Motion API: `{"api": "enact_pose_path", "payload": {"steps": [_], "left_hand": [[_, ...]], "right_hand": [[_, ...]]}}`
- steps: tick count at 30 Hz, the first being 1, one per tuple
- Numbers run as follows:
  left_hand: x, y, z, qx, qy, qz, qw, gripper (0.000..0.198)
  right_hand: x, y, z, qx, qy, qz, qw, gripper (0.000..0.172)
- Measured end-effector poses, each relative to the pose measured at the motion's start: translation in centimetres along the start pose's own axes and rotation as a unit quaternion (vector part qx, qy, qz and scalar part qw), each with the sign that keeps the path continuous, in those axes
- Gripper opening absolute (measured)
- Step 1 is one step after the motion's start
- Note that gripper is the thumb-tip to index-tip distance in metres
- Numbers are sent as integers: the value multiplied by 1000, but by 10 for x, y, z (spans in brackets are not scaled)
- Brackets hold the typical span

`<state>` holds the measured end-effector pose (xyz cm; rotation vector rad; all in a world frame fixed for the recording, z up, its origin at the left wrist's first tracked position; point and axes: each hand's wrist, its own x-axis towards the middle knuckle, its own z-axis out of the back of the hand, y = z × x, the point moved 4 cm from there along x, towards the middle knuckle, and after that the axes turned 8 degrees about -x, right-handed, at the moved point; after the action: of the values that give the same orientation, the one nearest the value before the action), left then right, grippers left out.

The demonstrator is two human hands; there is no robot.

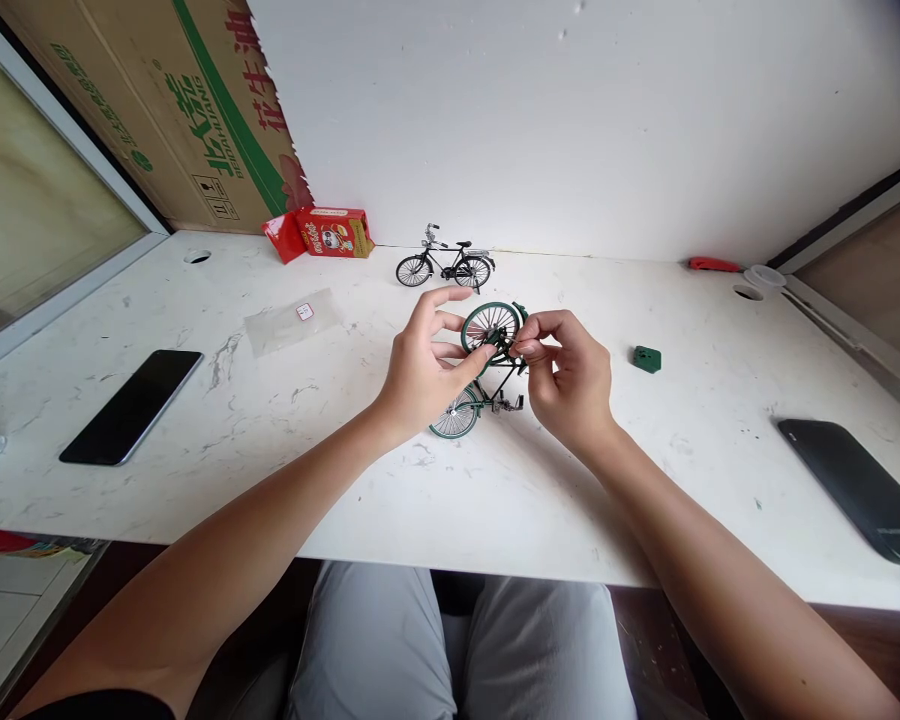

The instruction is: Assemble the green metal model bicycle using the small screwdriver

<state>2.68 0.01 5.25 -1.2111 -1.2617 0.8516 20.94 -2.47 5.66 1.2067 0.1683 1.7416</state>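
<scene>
Between my hands is a green model bicycle (487, 385), tilted over the table with one spoked wheel up and the other lower left. My left hand (431, 365) grips it at the upper wheel, thumb in front and fingers behind the rim. At the same wheel's right side, my right hand (570, 375) pinches with thumb and forefinger near the hub and frame. What exactly lies in that pinch is too small to make out. Behind them, a black model bicycle (446, 262) stands upright near the wall.
On the white table (390, 510) lie a phone (131, 408), a clear plastic bag (289, 325), a small green block (646, 358) and a black flat pad (855, 485). A red box (337, 233) and a red cutter-like tool (712, 264) sit along the back.
</scene>
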Motion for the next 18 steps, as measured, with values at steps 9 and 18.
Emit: {"api": "enact_pose_path", "payload": {"steps": [9, 18], "left_hand": [[6, 8, 2, 5, 6, -37, 999, 32], [13, 15, 5, -35, 2, -22, 999, 32]], "right_hand": [[5, 4, 2, -63, 16, 43, 997, 16], [8, 4, 3, -109, 45, 51, 992, 18]]}}
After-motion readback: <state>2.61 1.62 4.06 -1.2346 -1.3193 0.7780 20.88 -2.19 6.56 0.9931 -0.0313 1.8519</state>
